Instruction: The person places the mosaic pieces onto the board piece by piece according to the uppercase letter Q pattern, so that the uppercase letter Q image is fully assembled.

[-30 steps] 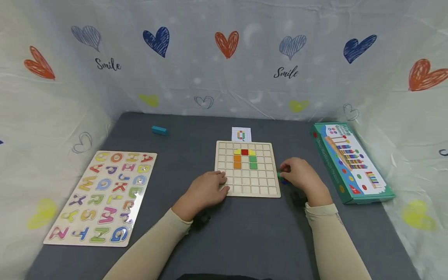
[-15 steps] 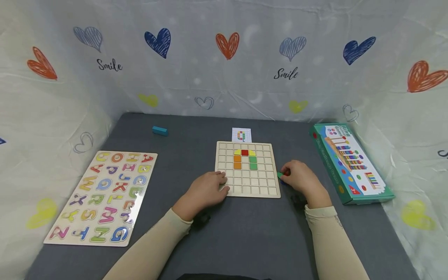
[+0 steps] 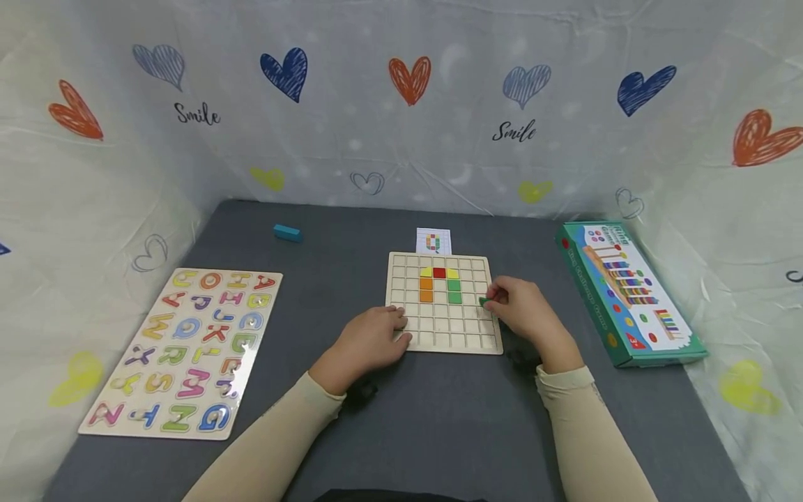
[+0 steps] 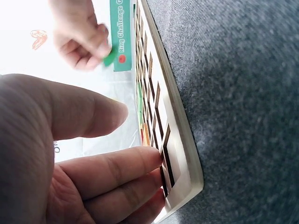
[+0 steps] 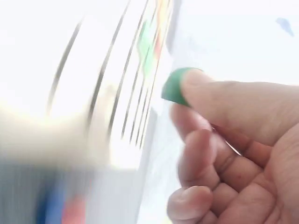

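A wooden grid board [image 3: 467,341] lies in the middle of the table, with yellow, red, orange and green tiles [image 3: 454,291] set in an arch near its top. My left hand [image 3: 369,341] rests on the board's left edge, fingers extended onto the rim and thumb apart. Over the board's right side, my right hand [image 3: 527,314] pinches a small green tile [image 5: 173,87] between thumb and finger; one side of the tile is curved. In the right wrist view, blurred blue [image 5: 55,203] and red [image 5: 74,209] pieces lie on the table beside the board.
A small pattern card [image 3: 433,241] sits behind the board. At left lies an alphabet puzzle board [image 3: 182,355]; a blue block [image 3: 287,233] is farther back. A green game box [image 3: 633,293] lies at right. A printed curtain [image 3: 401,125] surrounds the table.
My right hand has picked up the green tile from beside the board and moved left and up, over the board's right edge. My left hand has stayed in place.
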### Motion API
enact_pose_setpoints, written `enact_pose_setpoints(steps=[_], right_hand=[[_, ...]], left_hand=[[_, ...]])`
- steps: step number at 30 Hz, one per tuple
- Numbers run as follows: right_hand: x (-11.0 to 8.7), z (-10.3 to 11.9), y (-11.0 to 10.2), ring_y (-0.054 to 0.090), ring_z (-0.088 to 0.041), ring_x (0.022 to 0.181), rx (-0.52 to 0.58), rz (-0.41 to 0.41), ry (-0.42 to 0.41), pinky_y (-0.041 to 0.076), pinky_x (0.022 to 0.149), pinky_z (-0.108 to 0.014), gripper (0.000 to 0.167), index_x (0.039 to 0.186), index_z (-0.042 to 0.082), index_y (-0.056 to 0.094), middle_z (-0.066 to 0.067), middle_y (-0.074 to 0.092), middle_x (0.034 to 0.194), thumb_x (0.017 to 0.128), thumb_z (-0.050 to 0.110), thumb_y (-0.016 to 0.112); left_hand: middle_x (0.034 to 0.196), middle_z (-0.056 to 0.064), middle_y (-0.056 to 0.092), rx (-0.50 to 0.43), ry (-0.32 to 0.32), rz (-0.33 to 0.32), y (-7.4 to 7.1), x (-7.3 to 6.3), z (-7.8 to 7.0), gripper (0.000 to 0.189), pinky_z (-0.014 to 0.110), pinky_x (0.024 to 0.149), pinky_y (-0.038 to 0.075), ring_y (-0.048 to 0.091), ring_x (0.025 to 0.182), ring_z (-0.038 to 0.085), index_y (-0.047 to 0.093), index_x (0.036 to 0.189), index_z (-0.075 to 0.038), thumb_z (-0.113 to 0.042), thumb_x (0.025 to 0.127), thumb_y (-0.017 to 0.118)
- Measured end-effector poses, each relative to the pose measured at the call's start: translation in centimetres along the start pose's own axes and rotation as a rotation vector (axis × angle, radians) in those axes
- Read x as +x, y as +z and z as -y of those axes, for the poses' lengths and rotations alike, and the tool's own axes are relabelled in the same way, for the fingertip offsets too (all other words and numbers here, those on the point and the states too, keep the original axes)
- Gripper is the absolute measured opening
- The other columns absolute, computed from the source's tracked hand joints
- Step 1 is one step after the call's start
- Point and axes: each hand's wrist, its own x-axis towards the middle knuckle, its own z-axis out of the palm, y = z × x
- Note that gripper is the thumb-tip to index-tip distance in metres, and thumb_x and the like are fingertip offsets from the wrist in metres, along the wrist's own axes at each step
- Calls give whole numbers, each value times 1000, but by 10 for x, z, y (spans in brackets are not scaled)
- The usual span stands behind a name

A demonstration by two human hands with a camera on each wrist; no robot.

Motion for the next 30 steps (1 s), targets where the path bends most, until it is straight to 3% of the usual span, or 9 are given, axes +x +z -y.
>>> enact_pose_setpoints(steps=[6,9,14,24,30], right_hand=[[19,48,38,67,-18,86,98,58,-94,59,80,-38,6,105,10,74,-5,74,96,103,14,77],[26,62,56,65,-17,84,102,86,-95,58,79,-37,5,102,11,74,-4,72,94,103,14,77],[30,67,70,61,-18,79,75,61,-68,54,75,-35,7,97,12,74,-4,70,88,102,13,78],[31,67,74,60,-18,78,4,43,-90,55,73,-35,6,97,9,76,-5,69,88,102,13,77],[28,69,73,57,-19,78,-8,89,-117,51,71,-34,6,97,7,75,-5,65,87,99,11,80]], left_hand=[[155,10,65,-8,8,-9,-1,0,2,42,50,123,49,59,149,29,76,140,-8,-32,107,67],[154,11,66,-10,16,-13,-1,-1,2,42,50,123,50,60,148,30,76,139,-7,-32,106,68],[154,11,66,1,12,-11,-1,0,2,42,50,123,50,59,148,29,76,140,-8,-32,107,67],[153,11,66,-4,3,-7,-1,1,0,43,50,123,49,59,148,29,75,140,-7,-33,106,67],[153,11,67,-3,6,-12,-1,1,0,42,50,123,50,60,148,29,76,140,-8,-33,107,67]])
